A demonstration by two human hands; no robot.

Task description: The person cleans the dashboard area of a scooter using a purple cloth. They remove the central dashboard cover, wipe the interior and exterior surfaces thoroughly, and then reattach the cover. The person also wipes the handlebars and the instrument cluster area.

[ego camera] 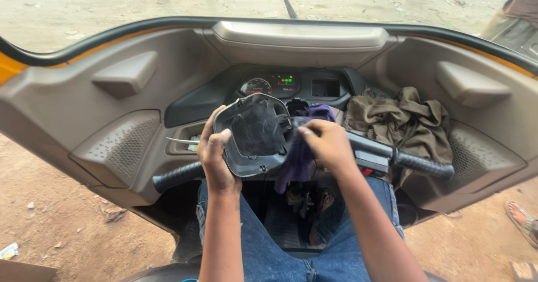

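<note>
Cab of a small three-wheeler, open sides, bare reddish dirt ground [67, 226] outside. Moulded beige plastic dashboard [140, 91], dimpled speaker grilles, instrument cluster [274, 85] at 12 o'clock. Black ribbed handlebar [179, 175] ran 9 to 3. Left hand [216, 156], fingers clamped on the rim of a dark, rounded plastic cover [255, 136] at centre. Right hand [328, 145], fingers pinched together on a purple cloth [297, 159] touching the cover. Crumpled brown rag [403, 122] lay on the dashboard at 2 o'clock.

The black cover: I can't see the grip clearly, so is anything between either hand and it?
Nothing visible. The left hand grips the black cover directly at its edge; the right hand presses a purple cloth against it.
</note>
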